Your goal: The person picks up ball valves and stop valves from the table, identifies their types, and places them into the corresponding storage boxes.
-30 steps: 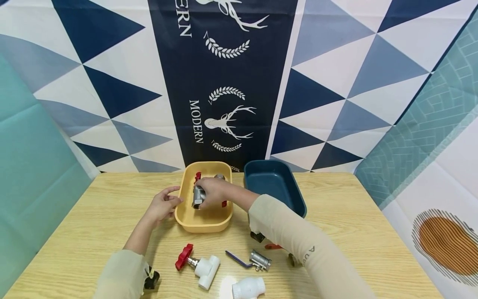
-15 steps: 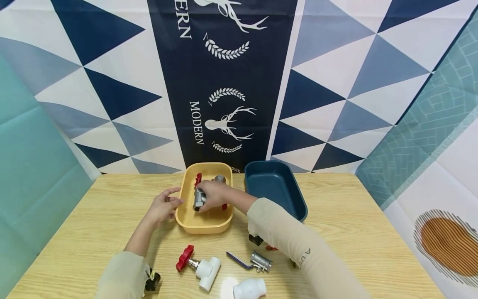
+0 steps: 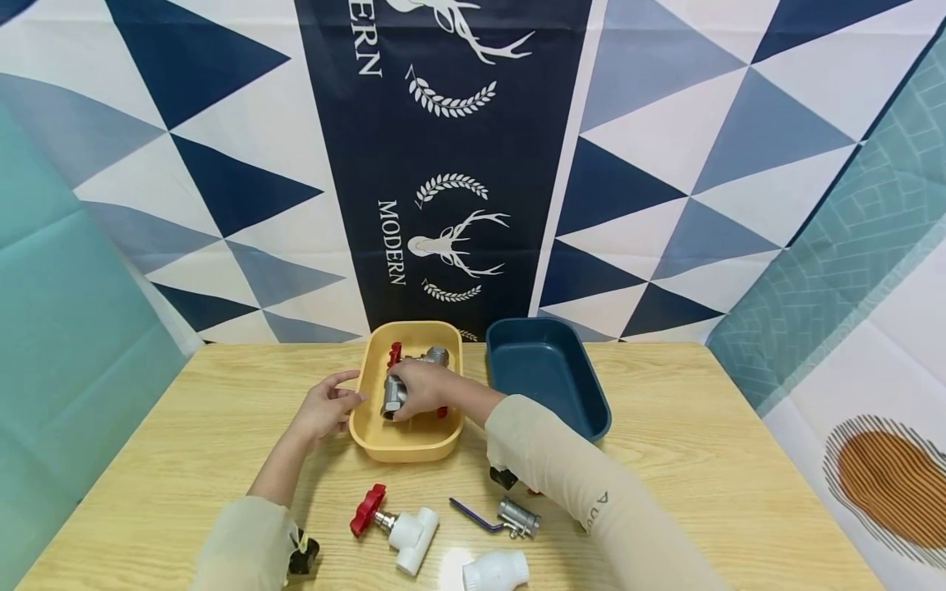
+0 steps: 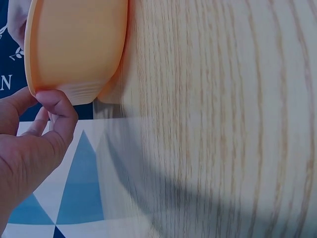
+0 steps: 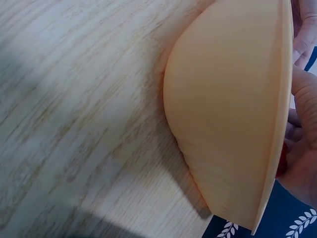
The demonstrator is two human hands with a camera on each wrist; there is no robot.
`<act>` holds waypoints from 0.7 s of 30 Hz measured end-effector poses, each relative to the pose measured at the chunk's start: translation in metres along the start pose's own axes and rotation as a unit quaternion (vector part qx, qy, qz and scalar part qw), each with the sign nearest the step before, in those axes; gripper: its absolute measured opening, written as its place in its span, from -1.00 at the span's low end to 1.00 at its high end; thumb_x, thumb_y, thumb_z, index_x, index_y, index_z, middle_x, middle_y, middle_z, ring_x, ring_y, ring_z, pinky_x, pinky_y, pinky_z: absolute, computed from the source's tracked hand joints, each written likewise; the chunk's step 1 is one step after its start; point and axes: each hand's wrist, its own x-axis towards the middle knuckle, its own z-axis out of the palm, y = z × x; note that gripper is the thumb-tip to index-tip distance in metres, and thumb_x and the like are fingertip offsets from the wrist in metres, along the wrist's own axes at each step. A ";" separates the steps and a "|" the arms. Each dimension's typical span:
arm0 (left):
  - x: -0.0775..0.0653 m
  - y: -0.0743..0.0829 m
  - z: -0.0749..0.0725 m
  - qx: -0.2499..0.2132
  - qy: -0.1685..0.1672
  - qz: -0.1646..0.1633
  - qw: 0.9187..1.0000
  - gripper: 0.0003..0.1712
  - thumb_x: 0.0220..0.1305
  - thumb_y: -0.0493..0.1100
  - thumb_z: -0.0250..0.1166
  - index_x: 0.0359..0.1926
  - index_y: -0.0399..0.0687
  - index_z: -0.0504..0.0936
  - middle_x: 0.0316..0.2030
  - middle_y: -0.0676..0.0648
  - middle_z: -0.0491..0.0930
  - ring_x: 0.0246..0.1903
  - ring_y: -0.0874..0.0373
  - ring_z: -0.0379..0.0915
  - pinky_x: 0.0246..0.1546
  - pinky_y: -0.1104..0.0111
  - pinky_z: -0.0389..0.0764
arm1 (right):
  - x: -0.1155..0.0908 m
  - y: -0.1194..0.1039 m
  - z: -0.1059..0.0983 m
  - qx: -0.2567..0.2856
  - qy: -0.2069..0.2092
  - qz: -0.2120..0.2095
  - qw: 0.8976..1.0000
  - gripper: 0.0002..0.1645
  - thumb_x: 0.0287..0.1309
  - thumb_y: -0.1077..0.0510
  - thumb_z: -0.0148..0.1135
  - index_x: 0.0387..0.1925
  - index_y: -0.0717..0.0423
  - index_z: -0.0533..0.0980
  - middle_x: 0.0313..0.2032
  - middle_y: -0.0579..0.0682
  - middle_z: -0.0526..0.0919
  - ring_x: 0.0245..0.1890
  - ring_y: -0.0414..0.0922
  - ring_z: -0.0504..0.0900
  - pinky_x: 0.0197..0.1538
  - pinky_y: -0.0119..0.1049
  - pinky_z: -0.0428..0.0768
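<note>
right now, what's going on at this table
A person's right hand grips a grey metal fitting in the yellow tray, while the left hand touches its left rim. A blue tray stands to the right. On the table lie a red-handled white valve, a metal valve with a blue lever, and a white fitting.

Glare on tabletop (image 3: 449,566); 2 wrist views dimmer

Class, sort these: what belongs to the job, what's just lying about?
In use, apparently: left hand, right hand, grey metal fitting, yellow plastic tray.
Seemingly lying about: blue plastic tray, red-wheeled white T-shaped valve, blue-levered silver cylindrical valve, white plastic fitting.
</note>
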 end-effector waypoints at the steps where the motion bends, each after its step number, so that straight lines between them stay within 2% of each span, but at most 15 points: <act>1: 0.000 0.000 0.000 0.000 0.000 0.000 1.000 -0.37 0.28 -0.28 0.14 0.35 -0.18 0.18 -0.19 -0.13 0.46 -0.38 0.17 0.51 -0.40 0.36 0.59 | 0.001 0.000 0.001 0.000 0.001 0.001 1.000 -0.10 -0.12 -0.14 0.43 0.25 0.10 0.32 0.12 0.00 0.49 -0.01 -0.19 0.47 0.15 -0.36 0.43; 8: 0.000 0.000 0.000 0.002 0.002 -0.001 1.000 -0.37 0.28 -0.27 0.15 0.34 -0.18 0.18 -0.18 -0.13 0.46 -0.36 0.16 0.51 -0.39 0.35 0.59 | 0.003 0.001 0.004 0.000 0.001 0.004 1.000 -0.09 -0.11 -0.13 0.43 0.26 0.11 0.31 0.18 0.00 0.46 0.09 -0.18 0.46 0.22 -0.34 0.40; 21: 0.001 -0.001 0.001 0.006 0.005 0.002 1.000 -0.38 0.27 -0.27 0.14 0.33 -0.19 0.20 -0.19 -0.13 0.47 -0.33 0.14 0.52 -0.38 0.31 0.60 | 0.005 0.001 0.005 0.003 -0.002 0.015 1.000 -0.08 -0.12 -0.15 0.43 0.26 0.09 0.31 0.15 0.01 0.46 0.02 -0.17 0.47 0.17 -0.33 0.43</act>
